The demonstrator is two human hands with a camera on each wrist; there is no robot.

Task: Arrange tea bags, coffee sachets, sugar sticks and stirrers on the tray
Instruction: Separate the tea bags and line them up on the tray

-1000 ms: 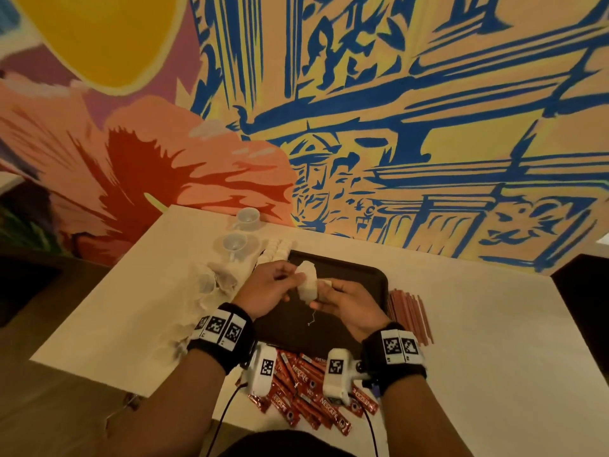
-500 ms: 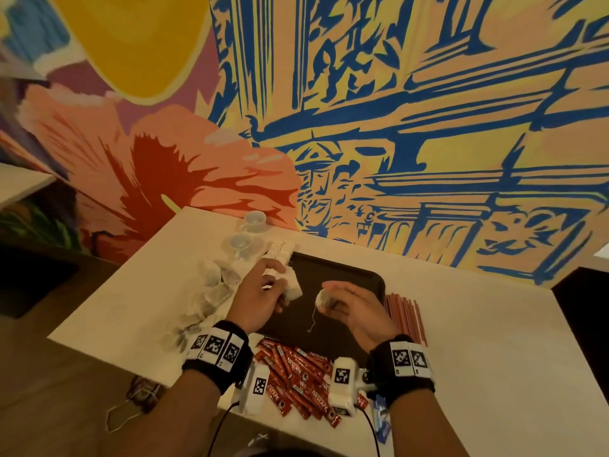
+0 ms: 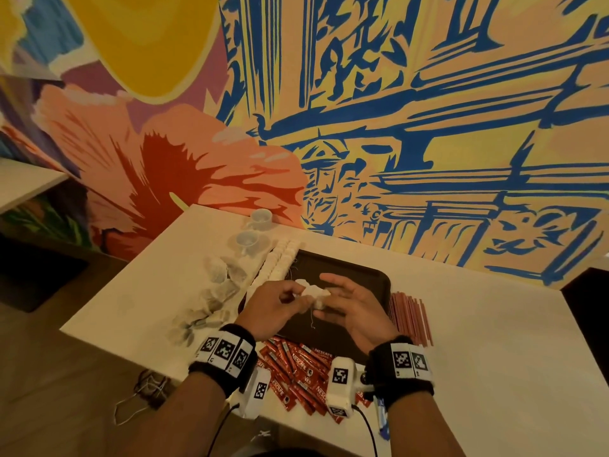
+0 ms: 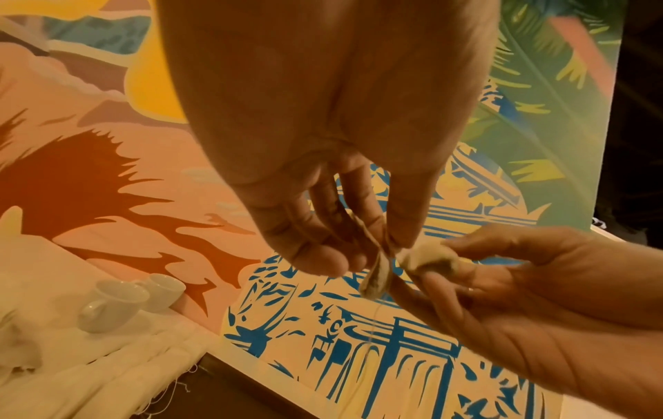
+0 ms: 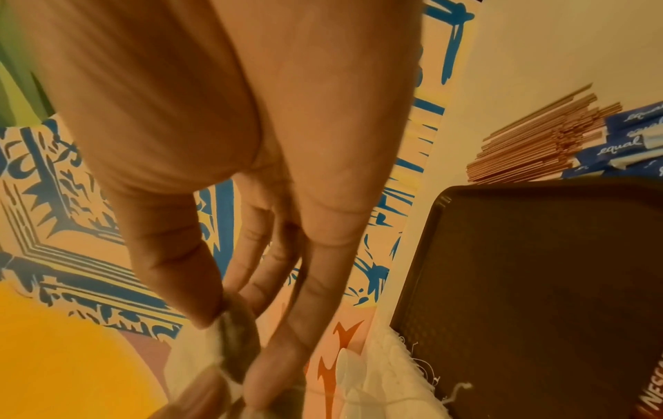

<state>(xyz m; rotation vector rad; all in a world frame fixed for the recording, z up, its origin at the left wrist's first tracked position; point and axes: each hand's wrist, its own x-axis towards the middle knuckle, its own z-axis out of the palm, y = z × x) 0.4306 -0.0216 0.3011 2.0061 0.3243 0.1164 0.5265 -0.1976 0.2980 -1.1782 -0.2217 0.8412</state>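
Above the tray (image 3: pixel 369 278), near its middle: tea bags (image 3: pixel 311 291) pinched between left hand (image 3: pixel 276 305) and right hand (image 3: pixel 352 308), string dangling straight down toward tray. Both hands equally near; bare tray surface directly beneath. Next, presumably: separate, then lower. Remaining bags heaped on desk (image 3: pixel 494 357), left of tray.

A painted mural wall (image 3: pixel 395 127) rises behind the white rectangular table (image 3: pixel 494 357), with blue line-drawn buildings on peach and yellow, a large red-orange flower and a yellow disc. Brown wood-look floor (image 3: pixel 49 374) lies at the left. Lighting is dim and warm.
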